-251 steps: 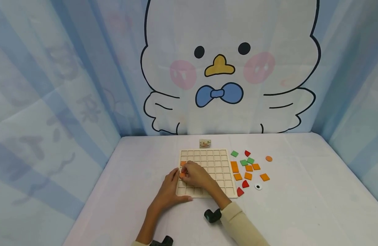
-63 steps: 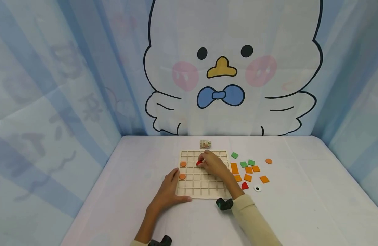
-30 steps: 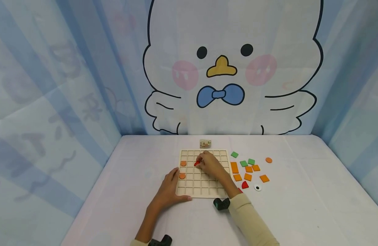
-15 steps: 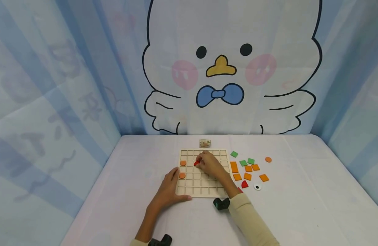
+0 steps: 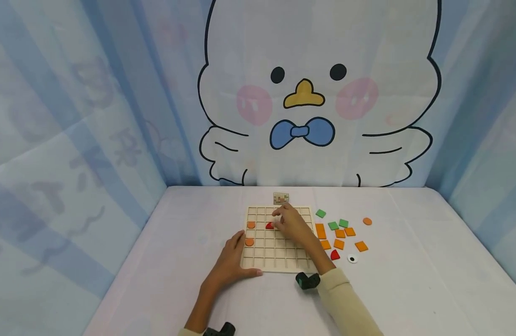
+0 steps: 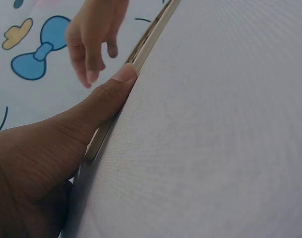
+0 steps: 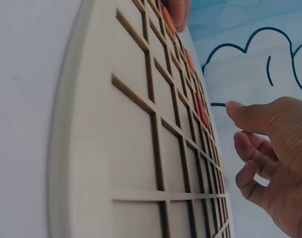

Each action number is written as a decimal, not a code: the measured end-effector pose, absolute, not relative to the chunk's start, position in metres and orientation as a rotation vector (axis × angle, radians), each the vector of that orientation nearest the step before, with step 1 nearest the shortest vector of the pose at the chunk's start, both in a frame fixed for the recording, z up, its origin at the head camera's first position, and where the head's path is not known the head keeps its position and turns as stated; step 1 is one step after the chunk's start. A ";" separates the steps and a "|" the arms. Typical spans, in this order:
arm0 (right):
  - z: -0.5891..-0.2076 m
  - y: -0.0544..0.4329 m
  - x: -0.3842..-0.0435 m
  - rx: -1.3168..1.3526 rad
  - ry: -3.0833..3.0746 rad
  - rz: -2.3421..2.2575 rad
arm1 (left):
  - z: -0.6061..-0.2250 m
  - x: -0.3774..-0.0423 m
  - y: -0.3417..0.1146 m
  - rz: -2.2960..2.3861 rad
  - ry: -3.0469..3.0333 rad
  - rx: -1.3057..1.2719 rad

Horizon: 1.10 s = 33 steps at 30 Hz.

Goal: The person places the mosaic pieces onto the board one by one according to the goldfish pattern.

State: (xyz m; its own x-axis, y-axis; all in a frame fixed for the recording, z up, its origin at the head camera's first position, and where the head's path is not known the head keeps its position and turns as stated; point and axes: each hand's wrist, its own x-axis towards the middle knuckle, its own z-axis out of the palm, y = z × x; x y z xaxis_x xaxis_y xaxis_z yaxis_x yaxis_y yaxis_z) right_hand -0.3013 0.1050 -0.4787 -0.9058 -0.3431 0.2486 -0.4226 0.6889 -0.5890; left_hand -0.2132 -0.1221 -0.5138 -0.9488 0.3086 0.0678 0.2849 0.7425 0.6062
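You seem to be setting the red piece (image 5: 269, 226) on the board (image 5: 279, 253); next likely calls for squaring it. Nearest you, your left hand (image 5: 228, 260) spreads against the board's near-left corner, gripping nothing. Farther, toward the table's (image 5: 409, 280) far edge, the piece lies just beside your right hand (image 5: 293, 225), loosely parted and empty.

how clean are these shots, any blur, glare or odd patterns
Head view: even light, no obvious glare; left wrist view: left hand shaded, faint ripple patterning across the white tabletop; right wrist view: board steeply foreshortened, its near edge soft.
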 end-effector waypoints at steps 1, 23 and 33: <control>-0.476 0.108 -0.301 0.639 -2.768 1.007 | -0.514 -0.213 -0.122 0.997 2.898 0.494; -0.458 0.198 -0.270 0.472 -2.762 0.894 | -0.515 -0.212 -0.123 0.993 2.905 0.502; -0.465 0.225 -0.266 0.281 -2.930 0.874 | -0.516 -0.213 -0.121 0.985 2.904 0.480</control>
State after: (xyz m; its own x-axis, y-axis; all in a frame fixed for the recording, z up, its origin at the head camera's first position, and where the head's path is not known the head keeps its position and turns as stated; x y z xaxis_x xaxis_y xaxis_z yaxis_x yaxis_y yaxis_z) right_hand -0.2659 0.2247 -0.4655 -0.9808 -0.1541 0.1195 -0.1944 0.8215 -0.5360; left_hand -0.2132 -0.1214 -0.5157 -0.9516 0.3009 0.0629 0.2771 0.7510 0.5993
